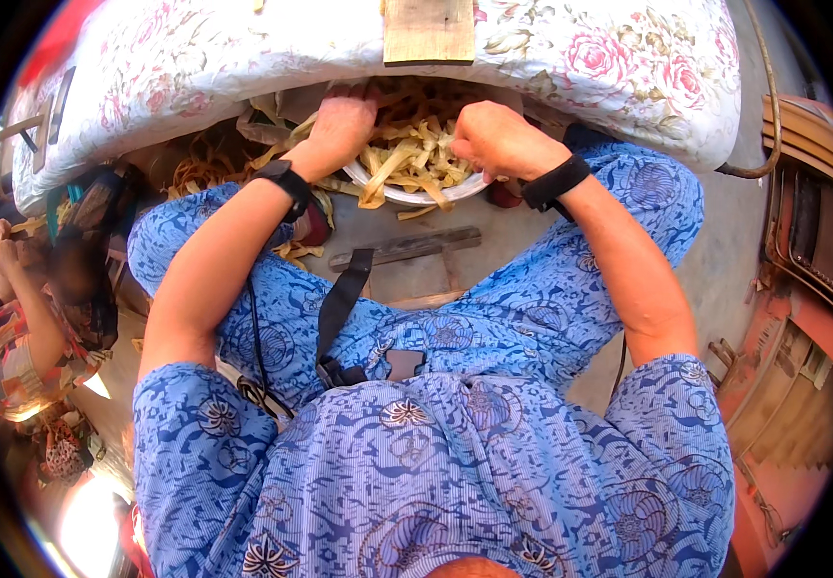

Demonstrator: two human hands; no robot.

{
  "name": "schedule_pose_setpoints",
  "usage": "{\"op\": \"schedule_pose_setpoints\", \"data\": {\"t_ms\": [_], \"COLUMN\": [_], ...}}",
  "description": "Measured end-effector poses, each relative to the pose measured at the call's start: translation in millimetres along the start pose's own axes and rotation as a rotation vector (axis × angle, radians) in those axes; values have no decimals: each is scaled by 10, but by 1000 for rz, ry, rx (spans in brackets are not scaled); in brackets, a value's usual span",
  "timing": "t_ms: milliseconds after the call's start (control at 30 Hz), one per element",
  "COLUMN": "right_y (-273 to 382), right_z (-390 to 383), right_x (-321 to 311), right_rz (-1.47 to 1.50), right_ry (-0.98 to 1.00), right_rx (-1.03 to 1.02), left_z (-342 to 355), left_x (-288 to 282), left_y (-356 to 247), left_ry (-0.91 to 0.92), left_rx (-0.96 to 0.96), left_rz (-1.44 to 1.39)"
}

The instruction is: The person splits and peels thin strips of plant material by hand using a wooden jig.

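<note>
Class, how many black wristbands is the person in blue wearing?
2: one black wristband on the left wrist, another black wristband on the right wrist. Both wrists are visible.

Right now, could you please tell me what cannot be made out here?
In the head view:
Left hand: fingertips unclear at the shadowed edge of the white rose-patterned cloth.
Right hand: anything held, hidden by its curled fingers.
Round white basin: bottom, covered by pale yellow strips.
Flat brown wooden board: far end, cut off by the top edge.
</note>
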State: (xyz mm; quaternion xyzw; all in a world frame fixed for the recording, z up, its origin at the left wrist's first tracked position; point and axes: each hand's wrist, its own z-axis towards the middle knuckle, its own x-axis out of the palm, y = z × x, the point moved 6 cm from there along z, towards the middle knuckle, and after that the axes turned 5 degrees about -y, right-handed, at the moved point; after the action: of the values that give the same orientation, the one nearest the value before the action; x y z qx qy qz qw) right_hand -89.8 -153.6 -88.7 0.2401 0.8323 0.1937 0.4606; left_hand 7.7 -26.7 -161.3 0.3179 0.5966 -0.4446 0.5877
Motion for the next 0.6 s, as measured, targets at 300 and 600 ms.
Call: {"op": "schedule_pose_setpoints", "data": {"t_ms": [300,600], "right_y": [-59,477], "right_z": [-34,232], "right_x": [-456,-471], "right_rz": [313,515], "right_ry": [-332,-580], "right_rx": [-196,-603], "left_z": [62,121], "left_x": [-337,-1904], "left_y": [5,-141], "left_ry": [47,-173], "left_rx": [-115,-190], "left_rz": [-388,-881]}}
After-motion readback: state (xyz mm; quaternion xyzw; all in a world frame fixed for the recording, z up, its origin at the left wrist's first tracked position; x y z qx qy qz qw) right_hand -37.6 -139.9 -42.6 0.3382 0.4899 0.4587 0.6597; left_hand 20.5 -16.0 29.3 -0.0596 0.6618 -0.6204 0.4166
